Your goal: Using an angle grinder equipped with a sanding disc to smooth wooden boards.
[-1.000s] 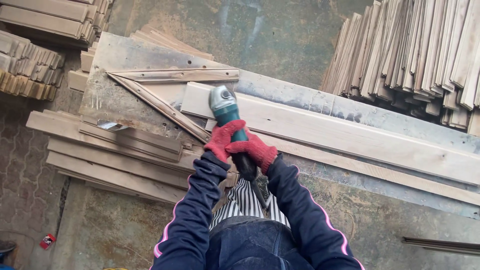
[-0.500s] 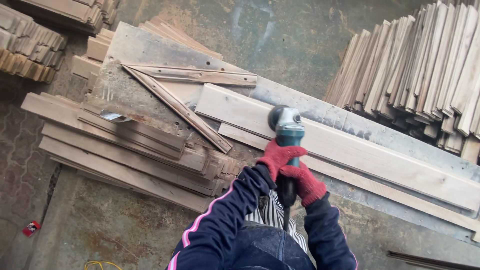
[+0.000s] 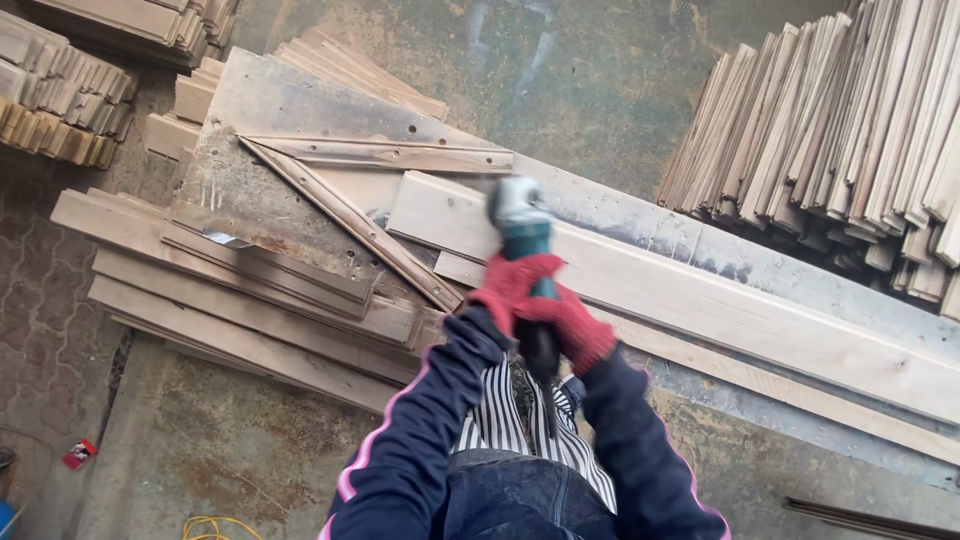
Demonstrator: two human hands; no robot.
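While seen from above, one angle grinder (image 3: 522, 232) with a teal body and grey head is gripped by two hands in red knitted gloves. The left hand (image 3: 507, 288) is wrapped around the body just behind the head, and the right hand (image 3: 566, 325) is closed around the dark rear handle, touching the left. The grinder's head is pressed onto one long pale plank (image 3: 700, 290), near the plank's end, just ahead of the hands. The plank lies on a worn grey workbench (image 3: 260, 105), running from ahead of the hands far out to the right. A second, narrower plank (image 3: 760, 375) lies just beside it on the near side. Two thin wooden strips (image 3: 380, 152) are fixed to the bench ahead and to the left, meeting in a corner. To the left of the hands, a pile of darker boards (image 3: 240, 300) is stacked; the number cannot be told. Far to the right, a large stack of upright slats (image 3: 840, 130) is seen, too many to count. Dark sleeves (image 3: 410, 430) with pink stripes cover both arms.
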